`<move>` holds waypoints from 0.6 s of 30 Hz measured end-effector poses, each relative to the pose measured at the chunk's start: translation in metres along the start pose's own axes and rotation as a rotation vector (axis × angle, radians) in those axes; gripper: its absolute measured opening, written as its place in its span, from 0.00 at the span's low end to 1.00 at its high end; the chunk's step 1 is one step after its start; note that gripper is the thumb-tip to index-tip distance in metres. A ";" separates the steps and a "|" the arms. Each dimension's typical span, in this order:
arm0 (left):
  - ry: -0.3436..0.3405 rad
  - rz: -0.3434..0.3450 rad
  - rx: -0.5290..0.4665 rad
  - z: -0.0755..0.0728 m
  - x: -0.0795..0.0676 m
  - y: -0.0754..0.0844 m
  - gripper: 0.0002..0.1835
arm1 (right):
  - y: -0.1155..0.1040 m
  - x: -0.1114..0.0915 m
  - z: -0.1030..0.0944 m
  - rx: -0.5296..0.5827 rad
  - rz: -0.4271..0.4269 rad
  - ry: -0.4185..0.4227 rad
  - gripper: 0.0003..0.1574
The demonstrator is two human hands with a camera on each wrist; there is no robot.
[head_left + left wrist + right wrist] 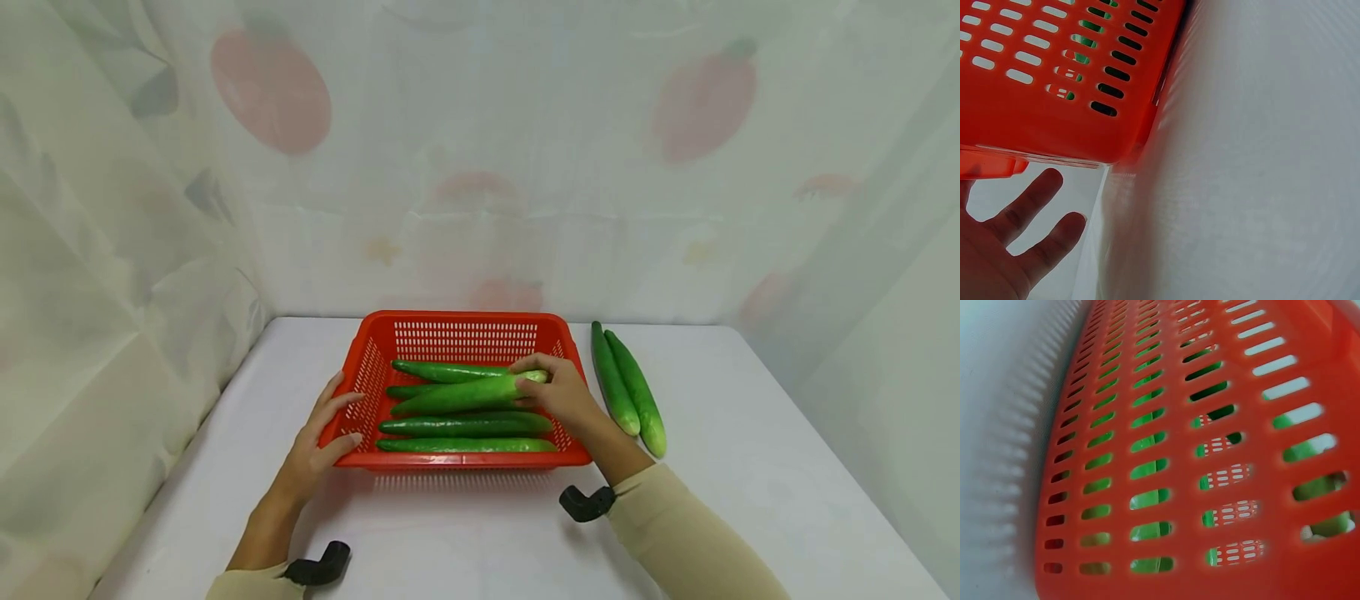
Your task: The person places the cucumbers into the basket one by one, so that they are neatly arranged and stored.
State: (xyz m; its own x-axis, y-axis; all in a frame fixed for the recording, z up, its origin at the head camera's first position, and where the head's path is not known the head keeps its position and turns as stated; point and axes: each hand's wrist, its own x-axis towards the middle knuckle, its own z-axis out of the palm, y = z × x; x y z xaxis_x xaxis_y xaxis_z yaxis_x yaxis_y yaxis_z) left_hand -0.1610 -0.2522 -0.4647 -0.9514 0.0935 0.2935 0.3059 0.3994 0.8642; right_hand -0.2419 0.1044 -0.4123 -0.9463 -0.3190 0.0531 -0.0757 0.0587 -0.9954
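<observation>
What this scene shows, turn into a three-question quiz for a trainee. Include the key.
1. How many cucumbers lie on the table outside the red basket?

2. True or false: the left hand is gripping one of those outside cucumbers.

3. Choose one. What does the right hand hold?
A) nothing
B) a light-green cucumber
C) the basket's left end

Key:
1. Two.
2. False; it is at the basket's left end.
3. B.

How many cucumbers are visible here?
7: one cucumber in the right hand; four others in the red basket; two on the table to its right. More may be hidden underneath.
</observation>
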 end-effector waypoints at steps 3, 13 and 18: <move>-0.001 0.001 0.003 -0.001 0.000 0.000 0.27 | 0.000 0.001 0.000 -0.047 0.034 0.019 0.15; -0.002 0.016 -0.008 -0.002 0.000 -0.002 0.26 | 0.000 0.002 0.002 -0.084 0.092 0.032 0.17; -0.003 0.012 -0.002 -0.001 0.000 -0.001 0.26 | -0.001 0.003 0.002 -0.061 0.103 0.058 0.15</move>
State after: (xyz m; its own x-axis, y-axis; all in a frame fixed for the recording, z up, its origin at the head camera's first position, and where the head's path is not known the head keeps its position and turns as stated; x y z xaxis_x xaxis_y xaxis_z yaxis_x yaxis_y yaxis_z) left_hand -0.1616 -0.2540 -0.4650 -0.9476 0.1008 0.3033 0.3179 0.3962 0.8614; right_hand -0.2436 0.1016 -0.4118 -0.9665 -0.2531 -0.0430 0.0056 0.1465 -0.9892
